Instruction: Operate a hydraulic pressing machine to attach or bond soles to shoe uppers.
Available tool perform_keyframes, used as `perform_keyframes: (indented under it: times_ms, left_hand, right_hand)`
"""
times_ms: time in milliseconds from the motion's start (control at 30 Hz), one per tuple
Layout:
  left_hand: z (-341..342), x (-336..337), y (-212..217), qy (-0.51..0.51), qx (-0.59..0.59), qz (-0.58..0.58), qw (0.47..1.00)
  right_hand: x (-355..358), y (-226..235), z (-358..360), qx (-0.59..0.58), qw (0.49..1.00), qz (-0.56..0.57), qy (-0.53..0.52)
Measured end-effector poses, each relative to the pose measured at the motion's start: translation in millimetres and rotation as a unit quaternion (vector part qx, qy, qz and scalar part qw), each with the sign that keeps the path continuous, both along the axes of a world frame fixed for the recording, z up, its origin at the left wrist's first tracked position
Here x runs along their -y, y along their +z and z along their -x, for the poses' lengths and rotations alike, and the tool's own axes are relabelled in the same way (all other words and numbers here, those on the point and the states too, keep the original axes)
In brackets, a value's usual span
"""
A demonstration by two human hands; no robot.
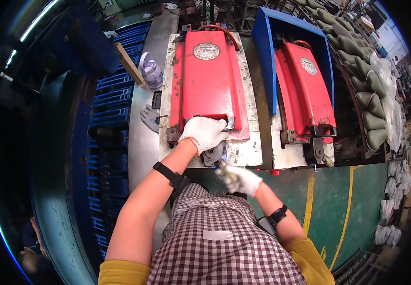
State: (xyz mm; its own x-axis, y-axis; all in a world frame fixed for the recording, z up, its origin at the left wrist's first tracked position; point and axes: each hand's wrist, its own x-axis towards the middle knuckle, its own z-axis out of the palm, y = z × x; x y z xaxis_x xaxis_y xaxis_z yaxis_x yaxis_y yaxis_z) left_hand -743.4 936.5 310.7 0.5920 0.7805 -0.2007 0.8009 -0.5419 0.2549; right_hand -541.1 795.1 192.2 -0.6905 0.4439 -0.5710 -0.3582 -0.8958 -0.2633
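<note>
In front of me stands a press with a red cover [208,76], which bears a round silver plate. My left hand [204,134], in a white knit glove, is closed over the handle [231,124] at the cover's front edge. Just below it, a dark round pivot [211,156] sits at the front of the machine's pale base plate [245,153]. My right hand [243,181], also gloved, is closed at the end of a short lever [220,162] by that pivot. Motion blurs its fingers, and the lever's grip is mostly hidden.
To the right is a similar red press [305,80] under a blue metal hood [291,23]. Past it lie stacked grey-green padded pieces [372,102]. On the metal bench at left are a clear purple bottle [151,73] and a grey glove [149,117], beside blue slatted racks [108,114].
</note>
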Motion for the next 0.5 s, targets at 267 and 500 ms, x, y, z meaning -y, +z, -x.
perform_keyframes:
  times_ms: [267, 500]
  left_hand:
    - [-4.0, 0.4, -4.0, 0.009, 0.017, -0.042, 0.999]
    - [-9.1, 5.1, 3.5, 0.043, 0.021, -0.057, 0.997]
  right_hand:
    - [6.7, 18.1, -117.9, 0.522, 0.799, -0.235, -0.186]
    - [19.6, 49.8, -249.6, 0.831, 0.292, -0.403, -0.251]
